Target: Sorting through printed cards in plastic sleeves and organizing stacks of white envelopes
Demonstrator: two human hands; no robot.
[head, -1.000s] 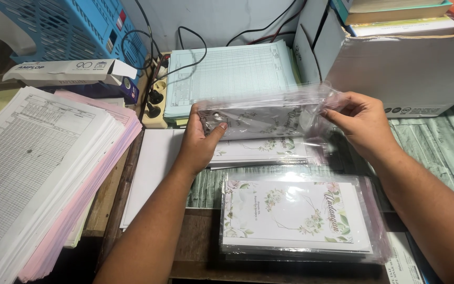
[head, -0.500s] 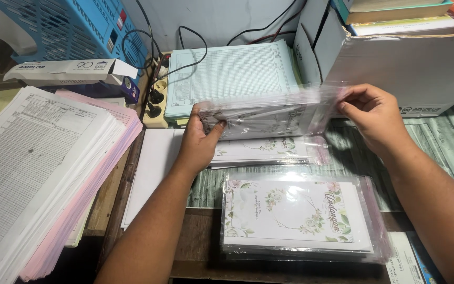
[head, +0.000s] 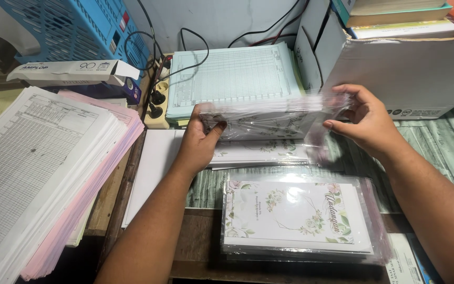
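At far left lies a tall paper stack [head: 32,173]; its top sheets are white with fine ruled tables, and pink sheets [head: 95,194] fan out along its right edge. Behind it stands a blue crate [head: 74,31] with slotted walls; in front of the crate lies a long white carton [head: 69,72], one end flap open, with dark print on its side; a dark blue box [head: 130,88] sits just beneath that flap. To the right, a cream power strip [head: 156,105] carries black plugs, and black cables [head: 185,47] run up the wall.

The left hand [head: 200,139] is closed on the left end of the sleeve bundle [head: 271,118], thumb in front, fingers behind; the bundle is a clear plastic sleeve around white cards with a floral print, held level above the desk, just in front of the green forms [head: 235,76]; the forms are a pale green stack with printed grids. The right hand [head: 366,123] is half open at the bundle's right end; thumb and fingertips pinch the loose plastic edge there.

Below the bundle lie loose cards [head: 258,154] on a white sheet [head: 153,168]; nearer the camera rests a card pack [head: 298,218], sleeved in clear plastic, its top card white with pink flowers, green leaves and script lettering down the right side.

At right stands a white box [head: 411,73], with small round marks at its lower edge; books [head: 395,16] lie on top; the desk [head: 437,142] shows a green wood pattern.
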